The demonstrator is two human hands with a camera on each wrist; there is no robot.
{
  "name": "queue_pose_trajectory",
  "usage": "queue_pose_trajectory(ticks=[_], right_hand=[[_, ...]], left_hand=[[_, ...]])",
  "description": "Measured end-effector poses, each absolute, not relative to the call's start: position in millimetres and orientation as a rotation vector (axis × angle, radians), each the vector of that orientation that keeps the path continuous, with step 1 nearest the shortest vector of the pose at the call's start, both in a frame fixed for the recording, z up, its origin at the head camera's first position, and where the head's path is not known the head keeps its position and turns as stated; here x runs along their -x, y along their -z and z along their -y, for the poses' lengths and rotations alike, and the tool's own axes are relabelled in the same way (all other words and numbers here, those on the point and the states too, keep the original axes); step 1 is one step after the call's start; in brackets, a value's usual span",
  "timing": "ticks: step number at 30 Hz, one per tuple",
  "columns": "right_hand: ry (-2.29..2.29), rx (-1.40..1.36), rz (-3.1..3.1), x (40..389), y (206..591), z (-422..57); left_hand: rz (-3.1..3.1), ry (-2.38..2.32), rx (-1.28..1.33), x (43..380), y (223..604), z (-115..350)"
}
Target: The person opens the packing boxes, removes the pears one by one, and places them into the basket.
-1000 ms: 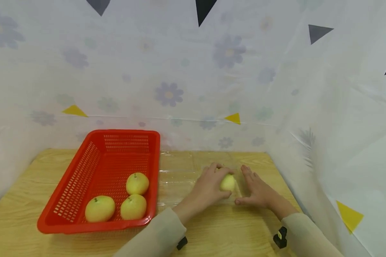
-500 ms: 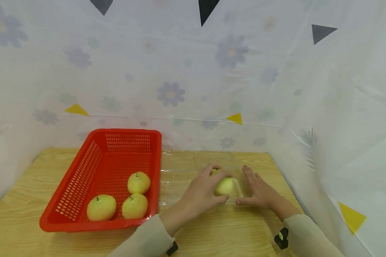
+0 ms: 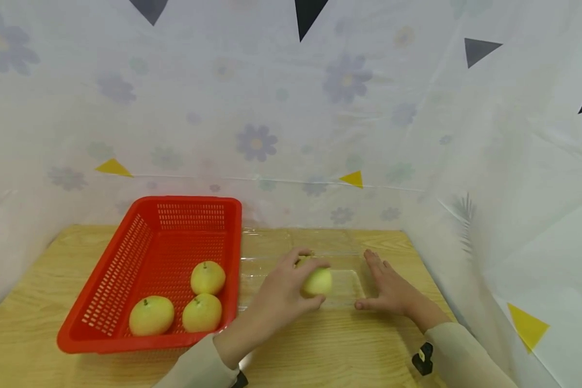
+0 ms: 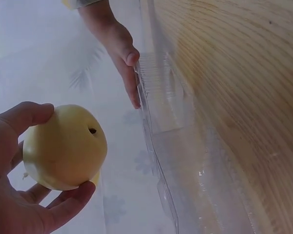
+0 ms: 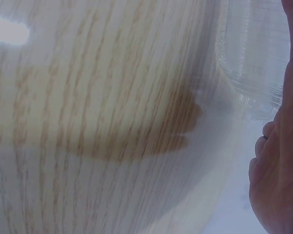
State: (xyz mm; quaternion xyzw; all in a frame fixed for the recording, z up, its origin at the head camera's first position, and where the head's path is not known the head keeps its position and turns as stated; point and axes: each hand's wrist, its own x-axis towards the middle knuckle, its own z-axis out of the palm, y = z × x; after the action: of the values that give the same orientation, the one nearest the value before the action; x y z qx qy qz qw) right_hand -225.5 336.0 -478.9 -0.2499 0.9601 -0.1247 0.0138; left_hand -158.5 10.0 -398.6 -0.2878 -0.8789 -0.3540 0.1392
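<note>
In the head view, my left hand (image 3: 282, 286) grips a round yellow pear (image 3: 318, 282) over the clear plastic container (image 3: 345, 279). The left wrist view has the pear (image 4: 66, 146) between thumb and curled fingers, above the container's rim (image 4: 147, 122). My right hand (image 3: 390, 286), fingers extended and thumb apart, rests at the right wall of the container. Only the edge of that hand (image 5: 283, 170) shows in the right wrist view, beside the clear wall. Two pears sit at the right inside the red basket, a front one (image 3: 202, 312) and a rear one (image 3: 207, 277).
The red slotted basket (image 3: 230, 248) stands left of the container, with a third pear (image 3: 151, 316) near its front. A wood-grain table (image 3: 330, 350) carries everything. Flower-patterned white sheeting (image 3: 291, 118) rises behind and along the right side.
My left hand has moved left with the pear, from near the container's right end toward its middle. The right hand has stayed at the container's right wall.
</note>
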Motion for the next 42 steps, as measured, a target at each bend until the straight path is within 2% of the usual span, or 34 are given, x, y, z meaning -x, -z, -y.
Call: queue_pose_trajectory(ticks=[42], right_hand=[[0.391, 0.802, -2.991, 226, 481, -336]], left_hand=[[2.348, 0.947, 0.492, 134, 380, 126]])
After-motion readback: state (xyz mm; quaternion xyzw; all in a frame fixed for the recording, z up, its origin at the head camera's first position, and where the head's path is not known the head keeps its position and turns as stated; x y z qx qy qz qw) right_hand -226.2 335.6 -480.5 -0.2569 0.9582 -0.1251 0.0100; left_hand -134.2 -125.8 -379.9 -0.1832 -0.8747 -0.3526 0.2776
